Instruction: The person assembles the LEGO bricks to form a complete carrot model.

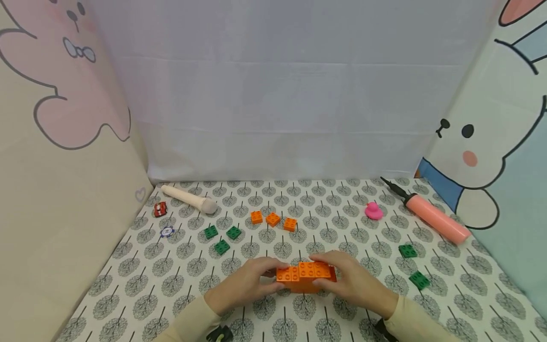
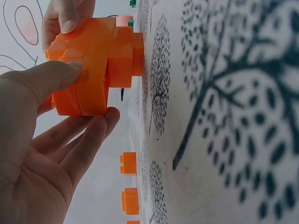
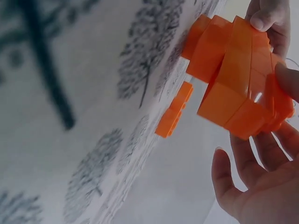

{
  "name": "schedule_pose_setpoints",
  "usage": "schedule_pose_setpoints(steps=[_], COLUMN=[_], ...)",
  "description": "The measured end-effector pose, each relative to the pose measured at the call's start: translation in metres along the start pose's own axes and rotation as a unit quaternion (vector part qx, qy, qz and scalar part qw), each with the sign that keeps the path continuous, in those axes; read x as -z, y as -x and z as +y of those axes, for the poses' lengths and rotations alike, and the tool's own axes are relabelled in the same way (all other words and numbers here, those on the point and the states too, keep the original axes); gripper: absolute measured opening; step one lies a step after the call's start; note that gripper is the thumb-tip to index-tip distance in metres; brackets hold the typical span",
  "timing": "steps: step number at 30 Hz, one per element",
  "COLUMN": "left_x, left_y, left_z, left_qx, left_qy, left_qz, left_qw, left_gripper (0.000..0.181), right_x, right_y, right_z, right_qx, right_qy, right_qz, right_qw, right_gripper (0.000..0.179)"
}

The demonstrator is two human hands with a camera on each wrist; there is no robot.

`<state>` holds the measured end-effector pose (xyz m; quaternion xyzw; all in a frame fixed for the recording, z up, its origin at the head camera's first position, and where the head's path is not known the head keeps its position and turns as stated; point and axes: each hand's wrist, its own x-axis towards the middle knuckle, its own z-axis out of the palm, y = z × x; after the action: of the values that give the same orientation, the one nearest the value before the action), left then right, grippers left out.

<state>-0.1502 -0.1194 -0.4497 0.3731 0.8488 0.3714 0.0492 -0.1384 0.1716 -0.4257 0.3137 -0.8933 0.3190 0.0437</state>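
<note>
Left hand (image 1: 252, 280) and right hand (image 1: 352, 282), fingers pinching an orange brick assembly (image 1: 304, 285), three orange bricks (image 1: 272, 219) beyond the fingertips, green bricks (image 1: 221, 247) off both sides

"What have you got in front of you?"

"A white cloth (image 1: 141, 285) printed with dark, round trees. On its left side I see a red toy car (image 1: 160, 209), a pale stick (image 1: 184, 196) with a rounded end just beside it, and a round blue-and-white chip (image 1: 167, 231) nearer me."

"And the blocks?"

"Three orange blocks (image 1: 272, 219) lie ahead of me, three green blocks (image 1: 221, 247) to their left, and two more green blocks (image 1: 408, 251) over on my right. Whether the orange stack (image 1: 303, 285) I hold touches the cloth, I can't tell."

"Anything else?"

"Off to my right, a pink duck (image 1: 373, 211), then a pink pump (image 1: 438, 219), black nozzle (image 1: 396, 190) pointing away from me."
</note>
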Motion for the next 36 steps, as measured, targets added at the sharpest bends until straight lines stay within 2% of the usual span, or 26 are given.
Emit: schedule_pose_setpoints(steps=[4, 9, 12, 17, 19, 20, 23, 25, 27, 30, 36], left_x=[0.0, 0.001, 0.001, 0.009, 0.016, 0.021, 0.033, 0.04, 0.044, 0.047, 0.044], left_y=[0.0, 0.001, 0.002, -0.003, -0.01, -0.014, -0.027, -0.036, -0.044, -0.054, -0.068], left_z=[0.001, 0.002, 0.002, -0.001, -0.005, -0.008, -0.022, -0.033, -0.045, -0.059, -0.076], left_qx=[0.003, 0.013, 0.015, 0.056, 0.078, 0.079, 0.084, 0.091, 0.104, 0.14, 0.218], left_qy=[-0.01, -0.01, -0.026, -0.015, -0.017, -0.031, -0.093, -0.146, -0.178, -0.207, -0.247], left_qz=[0.0, -0.002, 0.0, 0.0, 0.019, 0.036, 0.098, 0.136, 0.159, 0.161, 0.114], left_qw=[1.0, 0.9999, 0.9996, 0.9983, 0.9966, 0.9958, 0.9873, 0.9757, 0.9654, 0.9547, 0.9372], left_gripper=[0.045, 0.044, 0.043, 0.054, 0.056, 0.054, 0.046, 0.044, 0.042, 0.043, 0.047], right_x=[0.005, 0.008, 0.008, 0.008, 0.009, 0.009, 0.01, 0.01, 0.01, 0.01, 0.009], right_y=[0.008, 0.013, 0.014, 0.014, 0.014, 0.015, 0.015, 0.015, 0.014, 0.013, 0.011], right_z=[0.007, 0.013, 0.015, 0.016, 0.016, 0.016, 0.017, 0.017, 0.018, 0.017, 0.017], right_qx=[-0.027, -0.05, -0.051, -0.045, -0.047, -0.048, -0.05, -0.05, -0.05, -0.049, -0.048], right_qy=[-0.013, -0.025, -0.024, -0.019, -0.018, -0.018, -0.016, -0.019, -0.024, -0.033, -0.027], right_qz=[-0.013, -0.036, -0.039, -0.033, -0.033, -0.034, -0.034, -0.037, -0.041, -0.047, -0.051], right_qw=[0.9995, 0.9978, 0.9976, 0.9982, 0.9982, 0.9981, 0.998, 0.9979, 0.9976, 0.9971, 0.9972], right_gripper=[0.054, 0.049, 0.046, 0.046, 0.046, 0.046, 0.046, 0.047, 0.047, 0.046, 0.046])
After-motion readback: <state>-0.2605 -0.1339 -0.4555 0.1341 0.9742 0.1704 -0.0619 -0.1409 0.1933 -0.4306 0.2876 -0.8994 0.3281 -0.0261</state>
